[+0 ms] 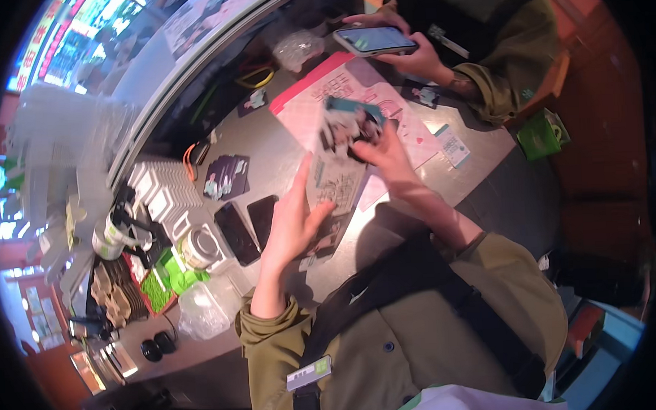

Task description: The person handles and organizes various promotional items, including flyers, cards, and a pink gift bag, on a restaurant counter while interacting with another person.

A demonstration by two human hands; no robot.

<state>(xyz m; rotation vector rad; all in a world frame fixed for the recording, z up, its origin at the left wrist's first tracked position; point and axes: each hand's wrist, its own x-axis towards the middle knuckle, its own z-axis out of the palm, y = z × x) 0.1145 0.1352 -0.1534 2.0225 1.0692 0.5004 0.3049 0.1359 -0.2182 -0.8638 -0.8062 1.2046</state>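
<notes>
Above the metal counter [263, 147] I hold a printed paper piece with pictured figures [349, 125] on its teal upper part and a pale part with writing [332, 180] below. My right hand [383, 151] grips its upper right edge and blurs slightly. Along the lower left edge lies my left hand [296, 219], its thumb over the front and its fingers beside the edge. Whether it is one folded sheet or several pieces I cannot tell. Behind it are large pink printed sheets [412, 129]. Under my left wrist lies a darker printed piece [332, 234].
Opposite, a co-worker's hands [423, 60] hold a smartphone [375, 40]. Two dark phones [237, 232] lie left of my left hand, near dark printed cards [227, 177] and stacked white plastic pieces [165, 189]. A clear plastic bag [204, 312] sits at the near left; a glass partition [193, 58] borders the counter.
</notes>
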